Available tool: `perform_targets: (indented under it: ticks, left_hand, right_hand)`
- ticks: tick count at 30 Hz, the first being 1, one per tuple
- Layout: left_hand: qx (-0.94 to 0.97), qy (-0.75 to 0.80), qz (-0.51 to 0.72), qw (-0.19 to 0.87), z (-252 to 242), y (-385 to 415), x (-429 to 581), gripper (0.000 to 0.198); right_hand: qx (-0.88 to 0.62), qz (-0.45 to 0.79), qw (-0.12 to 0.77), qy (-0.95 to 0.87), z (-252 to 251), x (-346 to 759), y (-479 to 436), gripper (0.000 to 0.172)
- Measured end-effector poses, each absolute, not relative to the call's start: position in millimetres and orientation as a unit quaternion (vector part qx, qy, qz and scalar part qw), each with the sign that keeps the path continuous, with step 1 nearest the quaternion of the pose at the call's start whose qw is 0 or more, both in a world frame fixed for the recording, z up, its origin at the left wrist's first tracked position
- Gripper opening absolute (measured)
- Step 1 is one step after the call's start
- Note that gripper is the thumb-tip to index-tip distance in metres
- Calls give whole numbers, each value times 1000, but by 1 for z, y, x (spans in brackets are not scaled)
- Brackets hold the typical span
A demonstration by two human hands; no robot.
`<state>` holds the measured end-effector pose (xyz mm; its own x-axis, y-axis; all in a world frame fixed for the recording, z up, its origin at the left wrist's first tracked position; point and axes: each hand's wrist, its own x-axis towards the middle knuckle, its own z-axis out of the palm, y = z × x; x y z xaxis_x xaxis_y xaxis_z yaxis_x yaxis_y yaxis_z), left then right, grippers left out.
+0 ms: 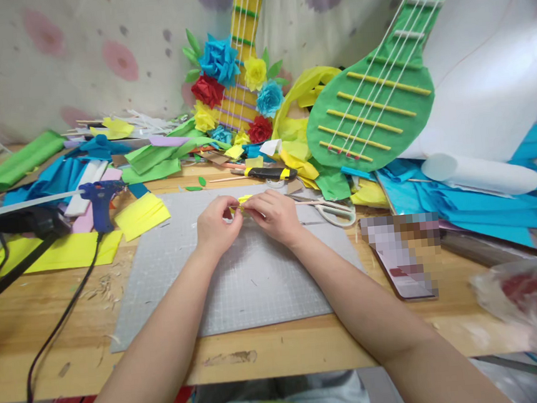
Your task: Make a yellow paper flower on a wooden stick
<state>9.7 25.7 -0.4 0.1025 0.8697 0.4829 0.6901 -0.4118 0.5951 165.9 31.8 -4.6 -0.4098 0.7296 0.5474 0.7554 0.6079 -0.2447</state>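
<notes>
Both hands meet over the far part of a grey cutting mat (238, 279). My left hand (215, 225) and my right hand (275, 214) pinch a small piece of yellow paper (243, 200) between their fingertips, fingers curled in. Most of the paper is hidden by the fingers. Scissors (335, 209) lie just right of my right hand. A blue glue gun (99, 200) stands to the left of the mat, beside a folded yellow sheet (142, 215).
A green paper guitar (374, 114) leans at the back right, a yellow one with paper flowers (226, 73) at the back centre. Coloured paper scraps cover the table's back. A utility knife (268, 173), a white roll (480, 173), a phone (403, 265) and a black cable (50, 340) lie around.
</notes>
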Motion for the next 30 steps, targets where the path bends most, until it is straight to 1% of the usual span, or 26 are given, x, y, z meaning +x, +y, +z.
perform_targets:
  ticks: [10, 13, 15, 18, 21, 23, 26, 30]
  left_hand:
    - [746, 522, 403, 95, -3, 27, 10, 18]
    - [735, 531, 405, 112, -3, 27, 11, 19]
    - [713, 538, 425, 149, -4, 28, 12, 20]
    - [663, 525, 473, 247, -5, 30, 12, 19]
    - [600, 501, 518, 348, -5, 33, 11, 18]
    - [564, 486, 540, 393, -5, 35, 11, 17]
    - [539, 474, 554, 422, -4, 36, 11, 18]
    - [537, 472, 551, 431, -6, 35, 12, 18]
  right_hand:
    - [-445, -14, 335, -830, -4, 164, 32, 24]
    - [-447, 5, 343, -827, -6, 163, 33, 22]
    - [-446, 23, 360, -819, -9, 163, 34, 21]
    - [-451, 46, 384, -804, -11, 164, 36, 20]
    - [-457, 48, 383, -801, -10, 165, 35, 19]
    - [-456, 42, 379, -804, -8, 165, 35, 18]
    - [-456, 29, 386, -801, -7, 164, 34, 19]
    - [-464, 18, 395, -793, -7, 165, 35, 19]
